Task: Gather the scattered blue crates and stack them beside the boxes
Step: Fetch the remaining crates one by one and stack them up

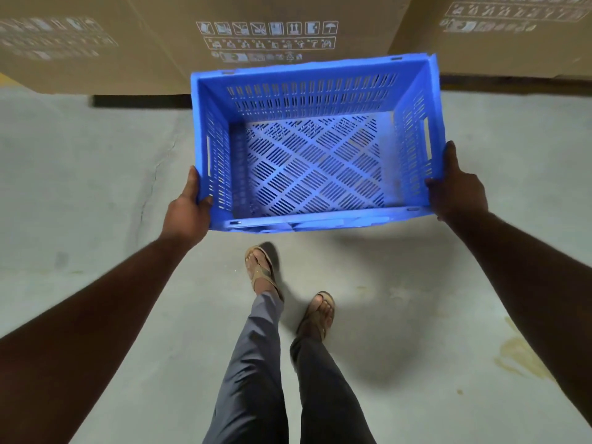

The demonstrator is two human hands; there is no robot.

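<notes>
Grey concrete floor [96,187] runs up to big cardboard boxes [256,36]. Both hands, left hand [187,213] and right hand [455,190], grip one empty blue crate [307,161] in the air near them; no stack shows, so most gathering seems left.

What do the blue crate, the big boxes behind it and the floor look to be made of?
Blue crate: moulded plastic by the look, slightly glossy, with slotted walls and base. Boxes: brown matte cardboard, printed with white handling symbols. Floor: probably concrete, grey and dull, with a crack and stains.
</notes>
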